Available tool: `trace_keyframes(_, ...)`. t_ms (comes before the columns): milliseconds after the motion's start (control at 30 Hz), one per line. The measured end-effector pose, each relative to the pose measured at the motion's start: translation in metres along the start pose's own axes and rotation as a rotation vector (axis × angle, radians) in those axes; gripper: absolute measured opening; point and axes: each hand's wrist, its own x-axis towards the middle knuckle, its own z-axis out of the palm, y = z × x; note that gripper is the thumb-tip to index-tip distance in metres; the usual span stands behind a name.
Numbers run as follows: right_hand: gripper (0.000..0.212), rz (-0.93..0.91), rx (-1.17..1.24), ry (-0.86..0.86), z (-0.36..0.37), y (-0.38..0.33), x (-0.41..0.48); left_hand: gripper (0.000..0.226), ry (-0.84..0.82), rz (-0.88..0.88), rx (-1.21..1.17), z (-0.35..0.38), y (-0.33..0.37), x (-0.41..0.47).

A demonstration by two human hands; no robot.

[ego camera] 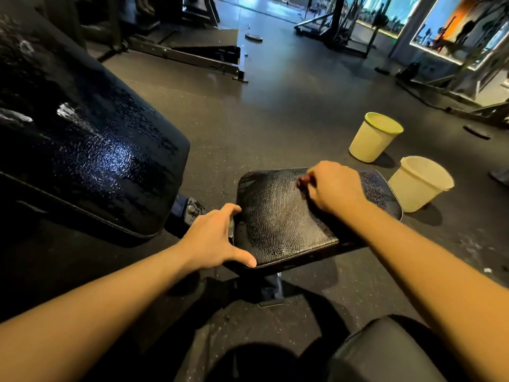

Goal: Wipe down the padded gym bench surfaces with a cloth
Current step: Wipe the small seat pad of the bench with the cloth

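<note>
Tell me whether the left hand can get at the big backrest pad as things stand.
Probably yes. The left hand grips the left edge of the seat pad, and the backrest pad lies just to its left with nothing standing between; it must let go first.

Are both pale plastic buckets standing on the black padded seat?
No: the green-rimmed pale bucket and the plain pale bucket stand on the dark floor beside the black padded seat.

One head cam, wide-angle, looks fwd and down from standing height. Seat pad [286, 216] is close at centre, backrest pad [91, 150] nearer at 9 o'clock. Floor [275, 114] recedes twd 12, buckets [371, 139] at 2.
</note>
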Motion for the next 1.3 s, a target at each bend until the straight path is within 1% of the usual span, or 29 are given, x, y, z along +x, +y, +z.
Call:
trace_keyframes(33, 0.022, 0.010, 0.009, -0.001, 0.001, -0.009, 0.001, 0.131, 0.002, -0.004, -0.004, 0.000, 0.000, 0.000)
trace_keyframes(67, 0.025, -0.033, 0.046, -0.053, 0.002, -0.023, -0.008, 0.132, -0.002, -0.007, -0.003, -0.001, 0.001, 0.000)
trace_keyframes(133, 0.030, -0.236, 0.124, -0.181, 0.000, -0.048, -0.052, 0.133, -0.013, -0.015, 0.014, -0.003, 0.004, 0.001)
trace_keyframes(167, 0.030, -0.324, 0.152, -0.199, -0.003, -0.048, -0.072, 0.134, -0.017, -0.016, 0.027, -0.004, 0.005, 0.002)
trace_keyframes(200, 0.029, -0.353, 0.133, -0.197, -0.008, -0.038, -0.081, 0.135, -0.019, -0.016, 0.034, -0.005, 0.006, 0.002)
trace_keyframes(233, 0.028, -0.301, 0.090, -0.189, -0.015, -0.022, -0.080, 0.135, -0.023, -0.016, 0.033, -0.005, 0.007, 0.001)
trace_keyframes(267, 0.027, -0.200, 0.041, -0.171, -0.018, -0.001, -0.070, 0.134, -0.029, -0.017, 0.028, -0.005, 0.007, 0.001)
trace_keyframes(333, 0.024, 0.084, -0.053, -0.064, -0.016, 0.038, -0.048, 0.133, -0.036, -0.025, 0.020, -0.004, 0.007, -0.001)
trace_keyframes(367, 0.022, 0.183, -0.079, -0.008, -0.012, 0.043, -0.043, 0.133, -0.038, -0.027, 0.020, -0.004, 0.007, -0.001)
trace_keyframes(400, 0.020, 0.200, -0.096, 0.014, -0.009, 0.029, -0.042, 0.135, -0.040, -0.028, 0.020, -0.004, 0.008, 0.000)
trace_keyframes(467, 0.022, 0.089, -0.053, -0.079, 0.000, -0.025, -0.053, 0.140, -0.059, -0.028, 0.028, -0.008, 0.010, 0.000)
trace_keyframes(533, 0.026, -0.128, 0.061, -0.200, 0.001, -0.070, -0.081, 0.145, -0.092, -0.028, 0.032, -0.011, 0.012, 0.001)
trace_keyframes(567, 0.026, -0.225, 0.110, -0.205, 0.000, -0.074, -0.094, 0.145, -0.109, -0.029, 0.030, -0.012, 0.012, 0.002)
trace_keyframes(600, 0.026, -0.252, 0.118, -0.197, -0.005, -0.062, -0.097, 0.145, -0.117, -0.028, 0.028, -0.012, 0.013, 0.002)
trace_keyframes(633, 0.026, -0.195, 0.097, -0.187, -0.011, -0.039, -0.093, 0.146, -0.117, -0.027, 0.027, -0.012, 0.012, 0.002)
trace_keyframes(700, 0.028, 0.055, 0.005, -0.124, -0.016, 0.020, -0.067, 0.147, -0.112, -0.014, 0.030, -0.011, 0.013, 0.002)
trace_keyframes(767, 0.020, 0.341, -0.067, -0.002, -0.019, 0.078, -0.042, 0.151, -0.095, 0.008, 0.011, -0.009, 0.017, 0.004)
trace_keyframes(800, 0.016, 0.424, -0.069, 0.047, -0.017, 0.089, -0.034, 0.153, -0.077, 0.019, -0.004, -0.008, 0.021, 0.005)
trace_keyframes(833, 0.015, 0.437, -0.079, 0.080, -0.016, 0.083, -0.030, 0.152, -0.055, 0.031, -0.018, -0.007, 0.026, 0.006)
trace_keyframes(867, 0.018, 0.391, -0.072, 0.061, -0.011, 0.066, -0.030, 0.150, -0.037, 0.039, -0.028, -0.005, 0.030, 0.008)
trace_keyframes(933, 0.023, 0.167, -0.010, -0.041, -0.005, 0.016, -0.044, 0.142, -0.010, 0.053, -0.044, -0.001, 0.038, 0.013)
trace_keyframes(967, 0.026, 0.033, 0.047, -0.091, -0.004, -0.004, -0.058, 0.143, -0.005, 0.057, -0.042, 0.000, 0.039, 0.015)
trace_keyframes(1000, 0.027, -0.056, 0.086, -0.130, -0.003, -0.012, -0.066, 0.146, -0.006, 0.061, -0.025, 0.000, 0.039, 0.018)
trace_keyframes(1033, 0.028, -0.069, 0.094, -0.145, -0.008, -0.006, -0.066, 0.150, -0.009, 0.060, 0.000, 0.000, 0.037, 0.020)
trace_keyframes(1100, 0.025, 0.100, 0.051, -0.115, -0.011, 0.033, -0.039, 0.155, -0.010, 0.062, 0.064, -0.001, 0.032, 0.023)
trace_keyframes(1167, 0.016, 0.314, 0.011, -0.001, -0.011, 0.070, -0.011, 0.155, -0.008, 0.076, 0.111, -0.001, 0.030, 0.024)
trace_keyframes(1200, 0.015, 0.345, 0.026, 0.045, -0.009, 0.073, -0.007, 0.155, -0.008, 0.081, 0.122, -0.001, 0.030, 0.026)
trace_keyframes(1233, 0.017, 0.318, 0.040, 0.032, -0.008, 0.064, -0.010, 0.155, -0.007, 0.085, 0.132, -0.002, 0.030, 0.026)
trace_keyframes(1300, 0.022, 0.156, 0.069, -0.067, -0.008, 0.034, -0.041, 0.152, -0.008, 0.099, 0.141, -0.004, 0.033, 0.028)
